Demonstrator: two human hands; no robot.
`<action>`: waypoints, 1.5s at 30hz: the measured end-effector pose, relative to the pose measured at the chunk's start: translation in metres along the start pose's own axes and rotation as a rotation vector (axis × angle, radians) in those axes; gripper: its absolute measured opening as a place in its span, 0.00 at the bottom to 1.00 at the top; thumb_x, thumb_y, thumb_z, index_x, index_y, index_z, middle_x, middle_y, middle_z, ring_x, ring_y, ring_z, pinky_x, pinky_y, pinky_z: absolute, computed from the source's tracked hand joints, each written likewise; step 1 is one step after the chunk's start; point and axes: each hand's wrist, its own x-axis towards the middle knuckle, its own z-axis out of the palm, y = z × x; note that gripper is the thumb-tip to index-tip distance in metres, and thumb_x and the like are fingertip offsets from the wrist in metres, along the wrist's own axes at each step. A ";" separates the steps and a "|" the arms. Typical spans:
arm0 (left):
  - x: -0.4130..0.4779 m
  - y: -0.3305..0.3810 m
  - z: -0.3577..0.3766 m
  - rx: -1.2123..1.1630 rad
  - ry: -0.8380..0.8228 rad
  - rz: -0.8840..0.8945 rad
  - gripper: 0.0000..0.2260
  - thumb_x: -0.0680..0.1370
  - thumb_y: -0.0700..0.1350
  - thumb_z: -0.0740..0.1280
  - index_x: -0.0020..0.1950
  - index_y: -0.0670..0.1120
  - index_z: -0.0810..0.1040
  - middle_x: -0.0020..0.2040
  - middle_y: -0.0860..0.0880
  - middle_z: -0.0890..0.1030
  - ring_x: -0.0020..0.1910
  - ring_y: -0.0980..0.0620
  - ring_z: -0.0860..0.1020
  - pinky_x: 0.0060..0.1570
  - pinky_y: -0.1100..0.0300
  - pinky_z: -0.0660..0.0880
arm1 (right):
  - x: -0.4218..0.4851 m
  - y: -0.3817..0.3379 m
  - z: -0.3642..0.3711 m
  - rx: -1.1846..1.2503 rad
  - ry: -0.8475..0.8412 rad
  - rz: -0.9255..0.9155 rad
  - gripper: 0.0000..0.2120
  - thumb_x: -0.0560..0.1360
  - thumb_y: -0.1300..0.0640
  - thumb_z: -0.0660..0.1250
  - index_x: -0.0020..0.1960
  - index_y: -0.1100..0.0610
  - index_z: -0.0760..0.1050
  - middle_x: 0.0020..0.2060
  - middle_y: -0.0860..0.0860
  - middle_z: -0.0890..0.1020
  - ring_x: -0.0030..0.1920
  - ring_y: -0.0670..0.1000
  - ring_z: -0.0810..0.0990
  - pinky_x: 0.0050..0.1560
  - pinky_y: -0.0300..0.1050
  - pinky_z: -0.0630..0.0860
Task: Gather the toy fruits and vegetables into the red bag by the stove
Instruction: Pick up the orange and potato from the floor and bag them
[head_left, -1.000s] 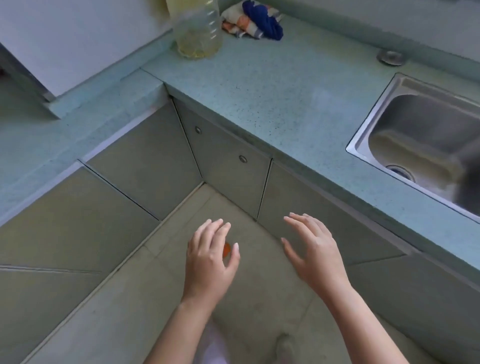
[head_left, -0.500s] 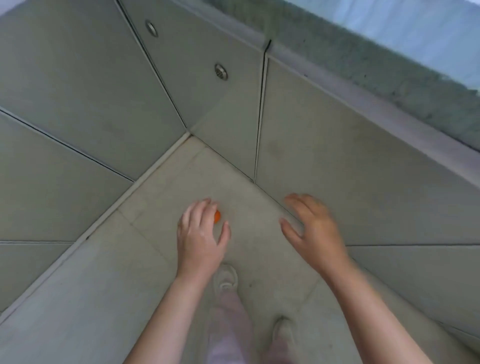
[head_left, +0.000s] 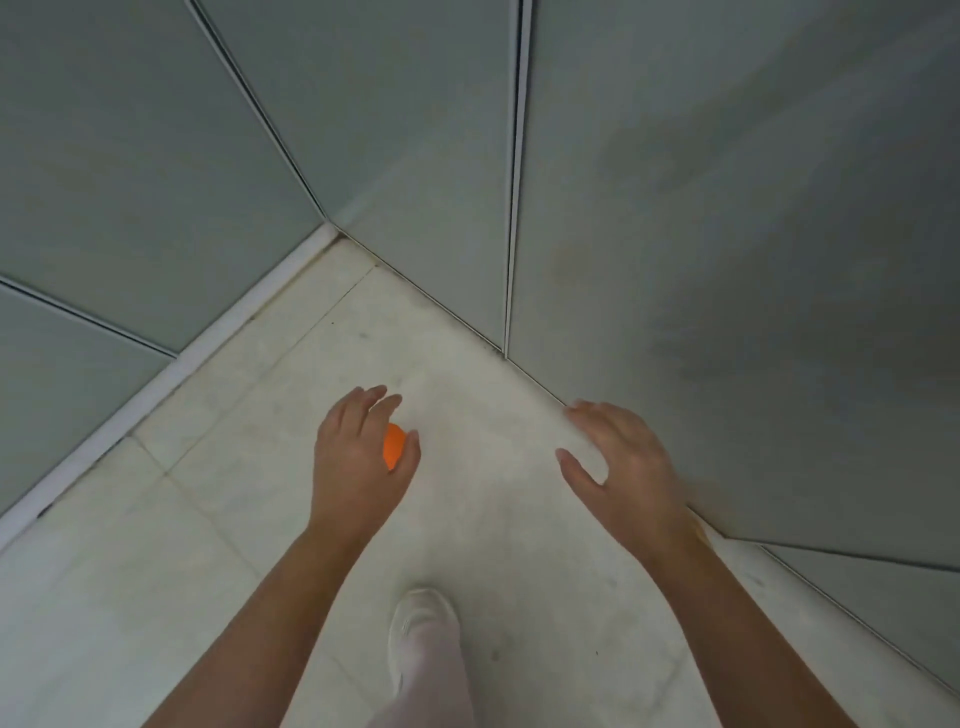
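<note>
A small orange toy fruit (head_left: 394, 448) lies on the pale floor tiles, mostly hidden under my left hand (head_left: 358, 457). My left hand's fingers and thumb curl round it from above, so only an orange sliver shows between index finger and thumb. My right hand (head_left: 618, 467) hovers to the right with its fingers spread and holds nothing, close to the foot of the right cabinet door. The red bag and the stove are out of view.
Grey cabinet doors (head_left: 727, 234) close in on the left, back and right and meet in a corner. A white skirting strip (head_left: 156, 384) runs along the left. My white shoe (head_left: 421, 623) stands on the floor tiles below the hands.
The view has dropped from the countertop and sink down to the floor corner. My left hand has lowered onto the orange toy fruit and its fingers have curled around it.
</note>
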 end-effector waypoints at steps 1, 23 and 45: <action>0.001 -0.005 0.010 -0.002 0.002 0.009 0.21 0.72 0.51 0.59 0.55 0.38 0.78 0.56 0.39 0.79 0.58 0.37 0.74 0.57 0.44 0.69 | -0.001 0.009 0.009 0.022 0.001 0.014 0.20 0.71 0.47 0.60 0.57 0.57 0.77 0.55 0.52 0.80 0.57 0.48 0.70 0.59 0.38 0.62; -0.032 0.017 0.166 -0.032 -0.260 0.331 0.19 0.73 0.53 0.59 0.56 0.42 0.78 0.56 0.44 0.79 0.59 0.43 0.74 0.57 0.48 0.71 | -0.132 0.192 0.069 -0.162 -0.027 0.320 0.16 0.66 0.56 0.71 0.52 0.61 0.79 0.47 0.58 0.81 0.47 0.61 0.79 0.46 0.53 0.76; -0.047 -0.004 0.178 -0.041 -0.268 0.240 0.20 0.73 0.54 0.59 0.56 0.43 0.78 0.56 0.45 0.79 0.59 0.44 0.74 0.58 0.52 0.67 | -0.125 0.193 0.111 -0.081 -0.195 0.455 0.25 0.68 0.55 0.73 0.64 0.55 0.72 0.67 0.56 0.64 0.63 0.61 0.65 0.51 0.55 0.75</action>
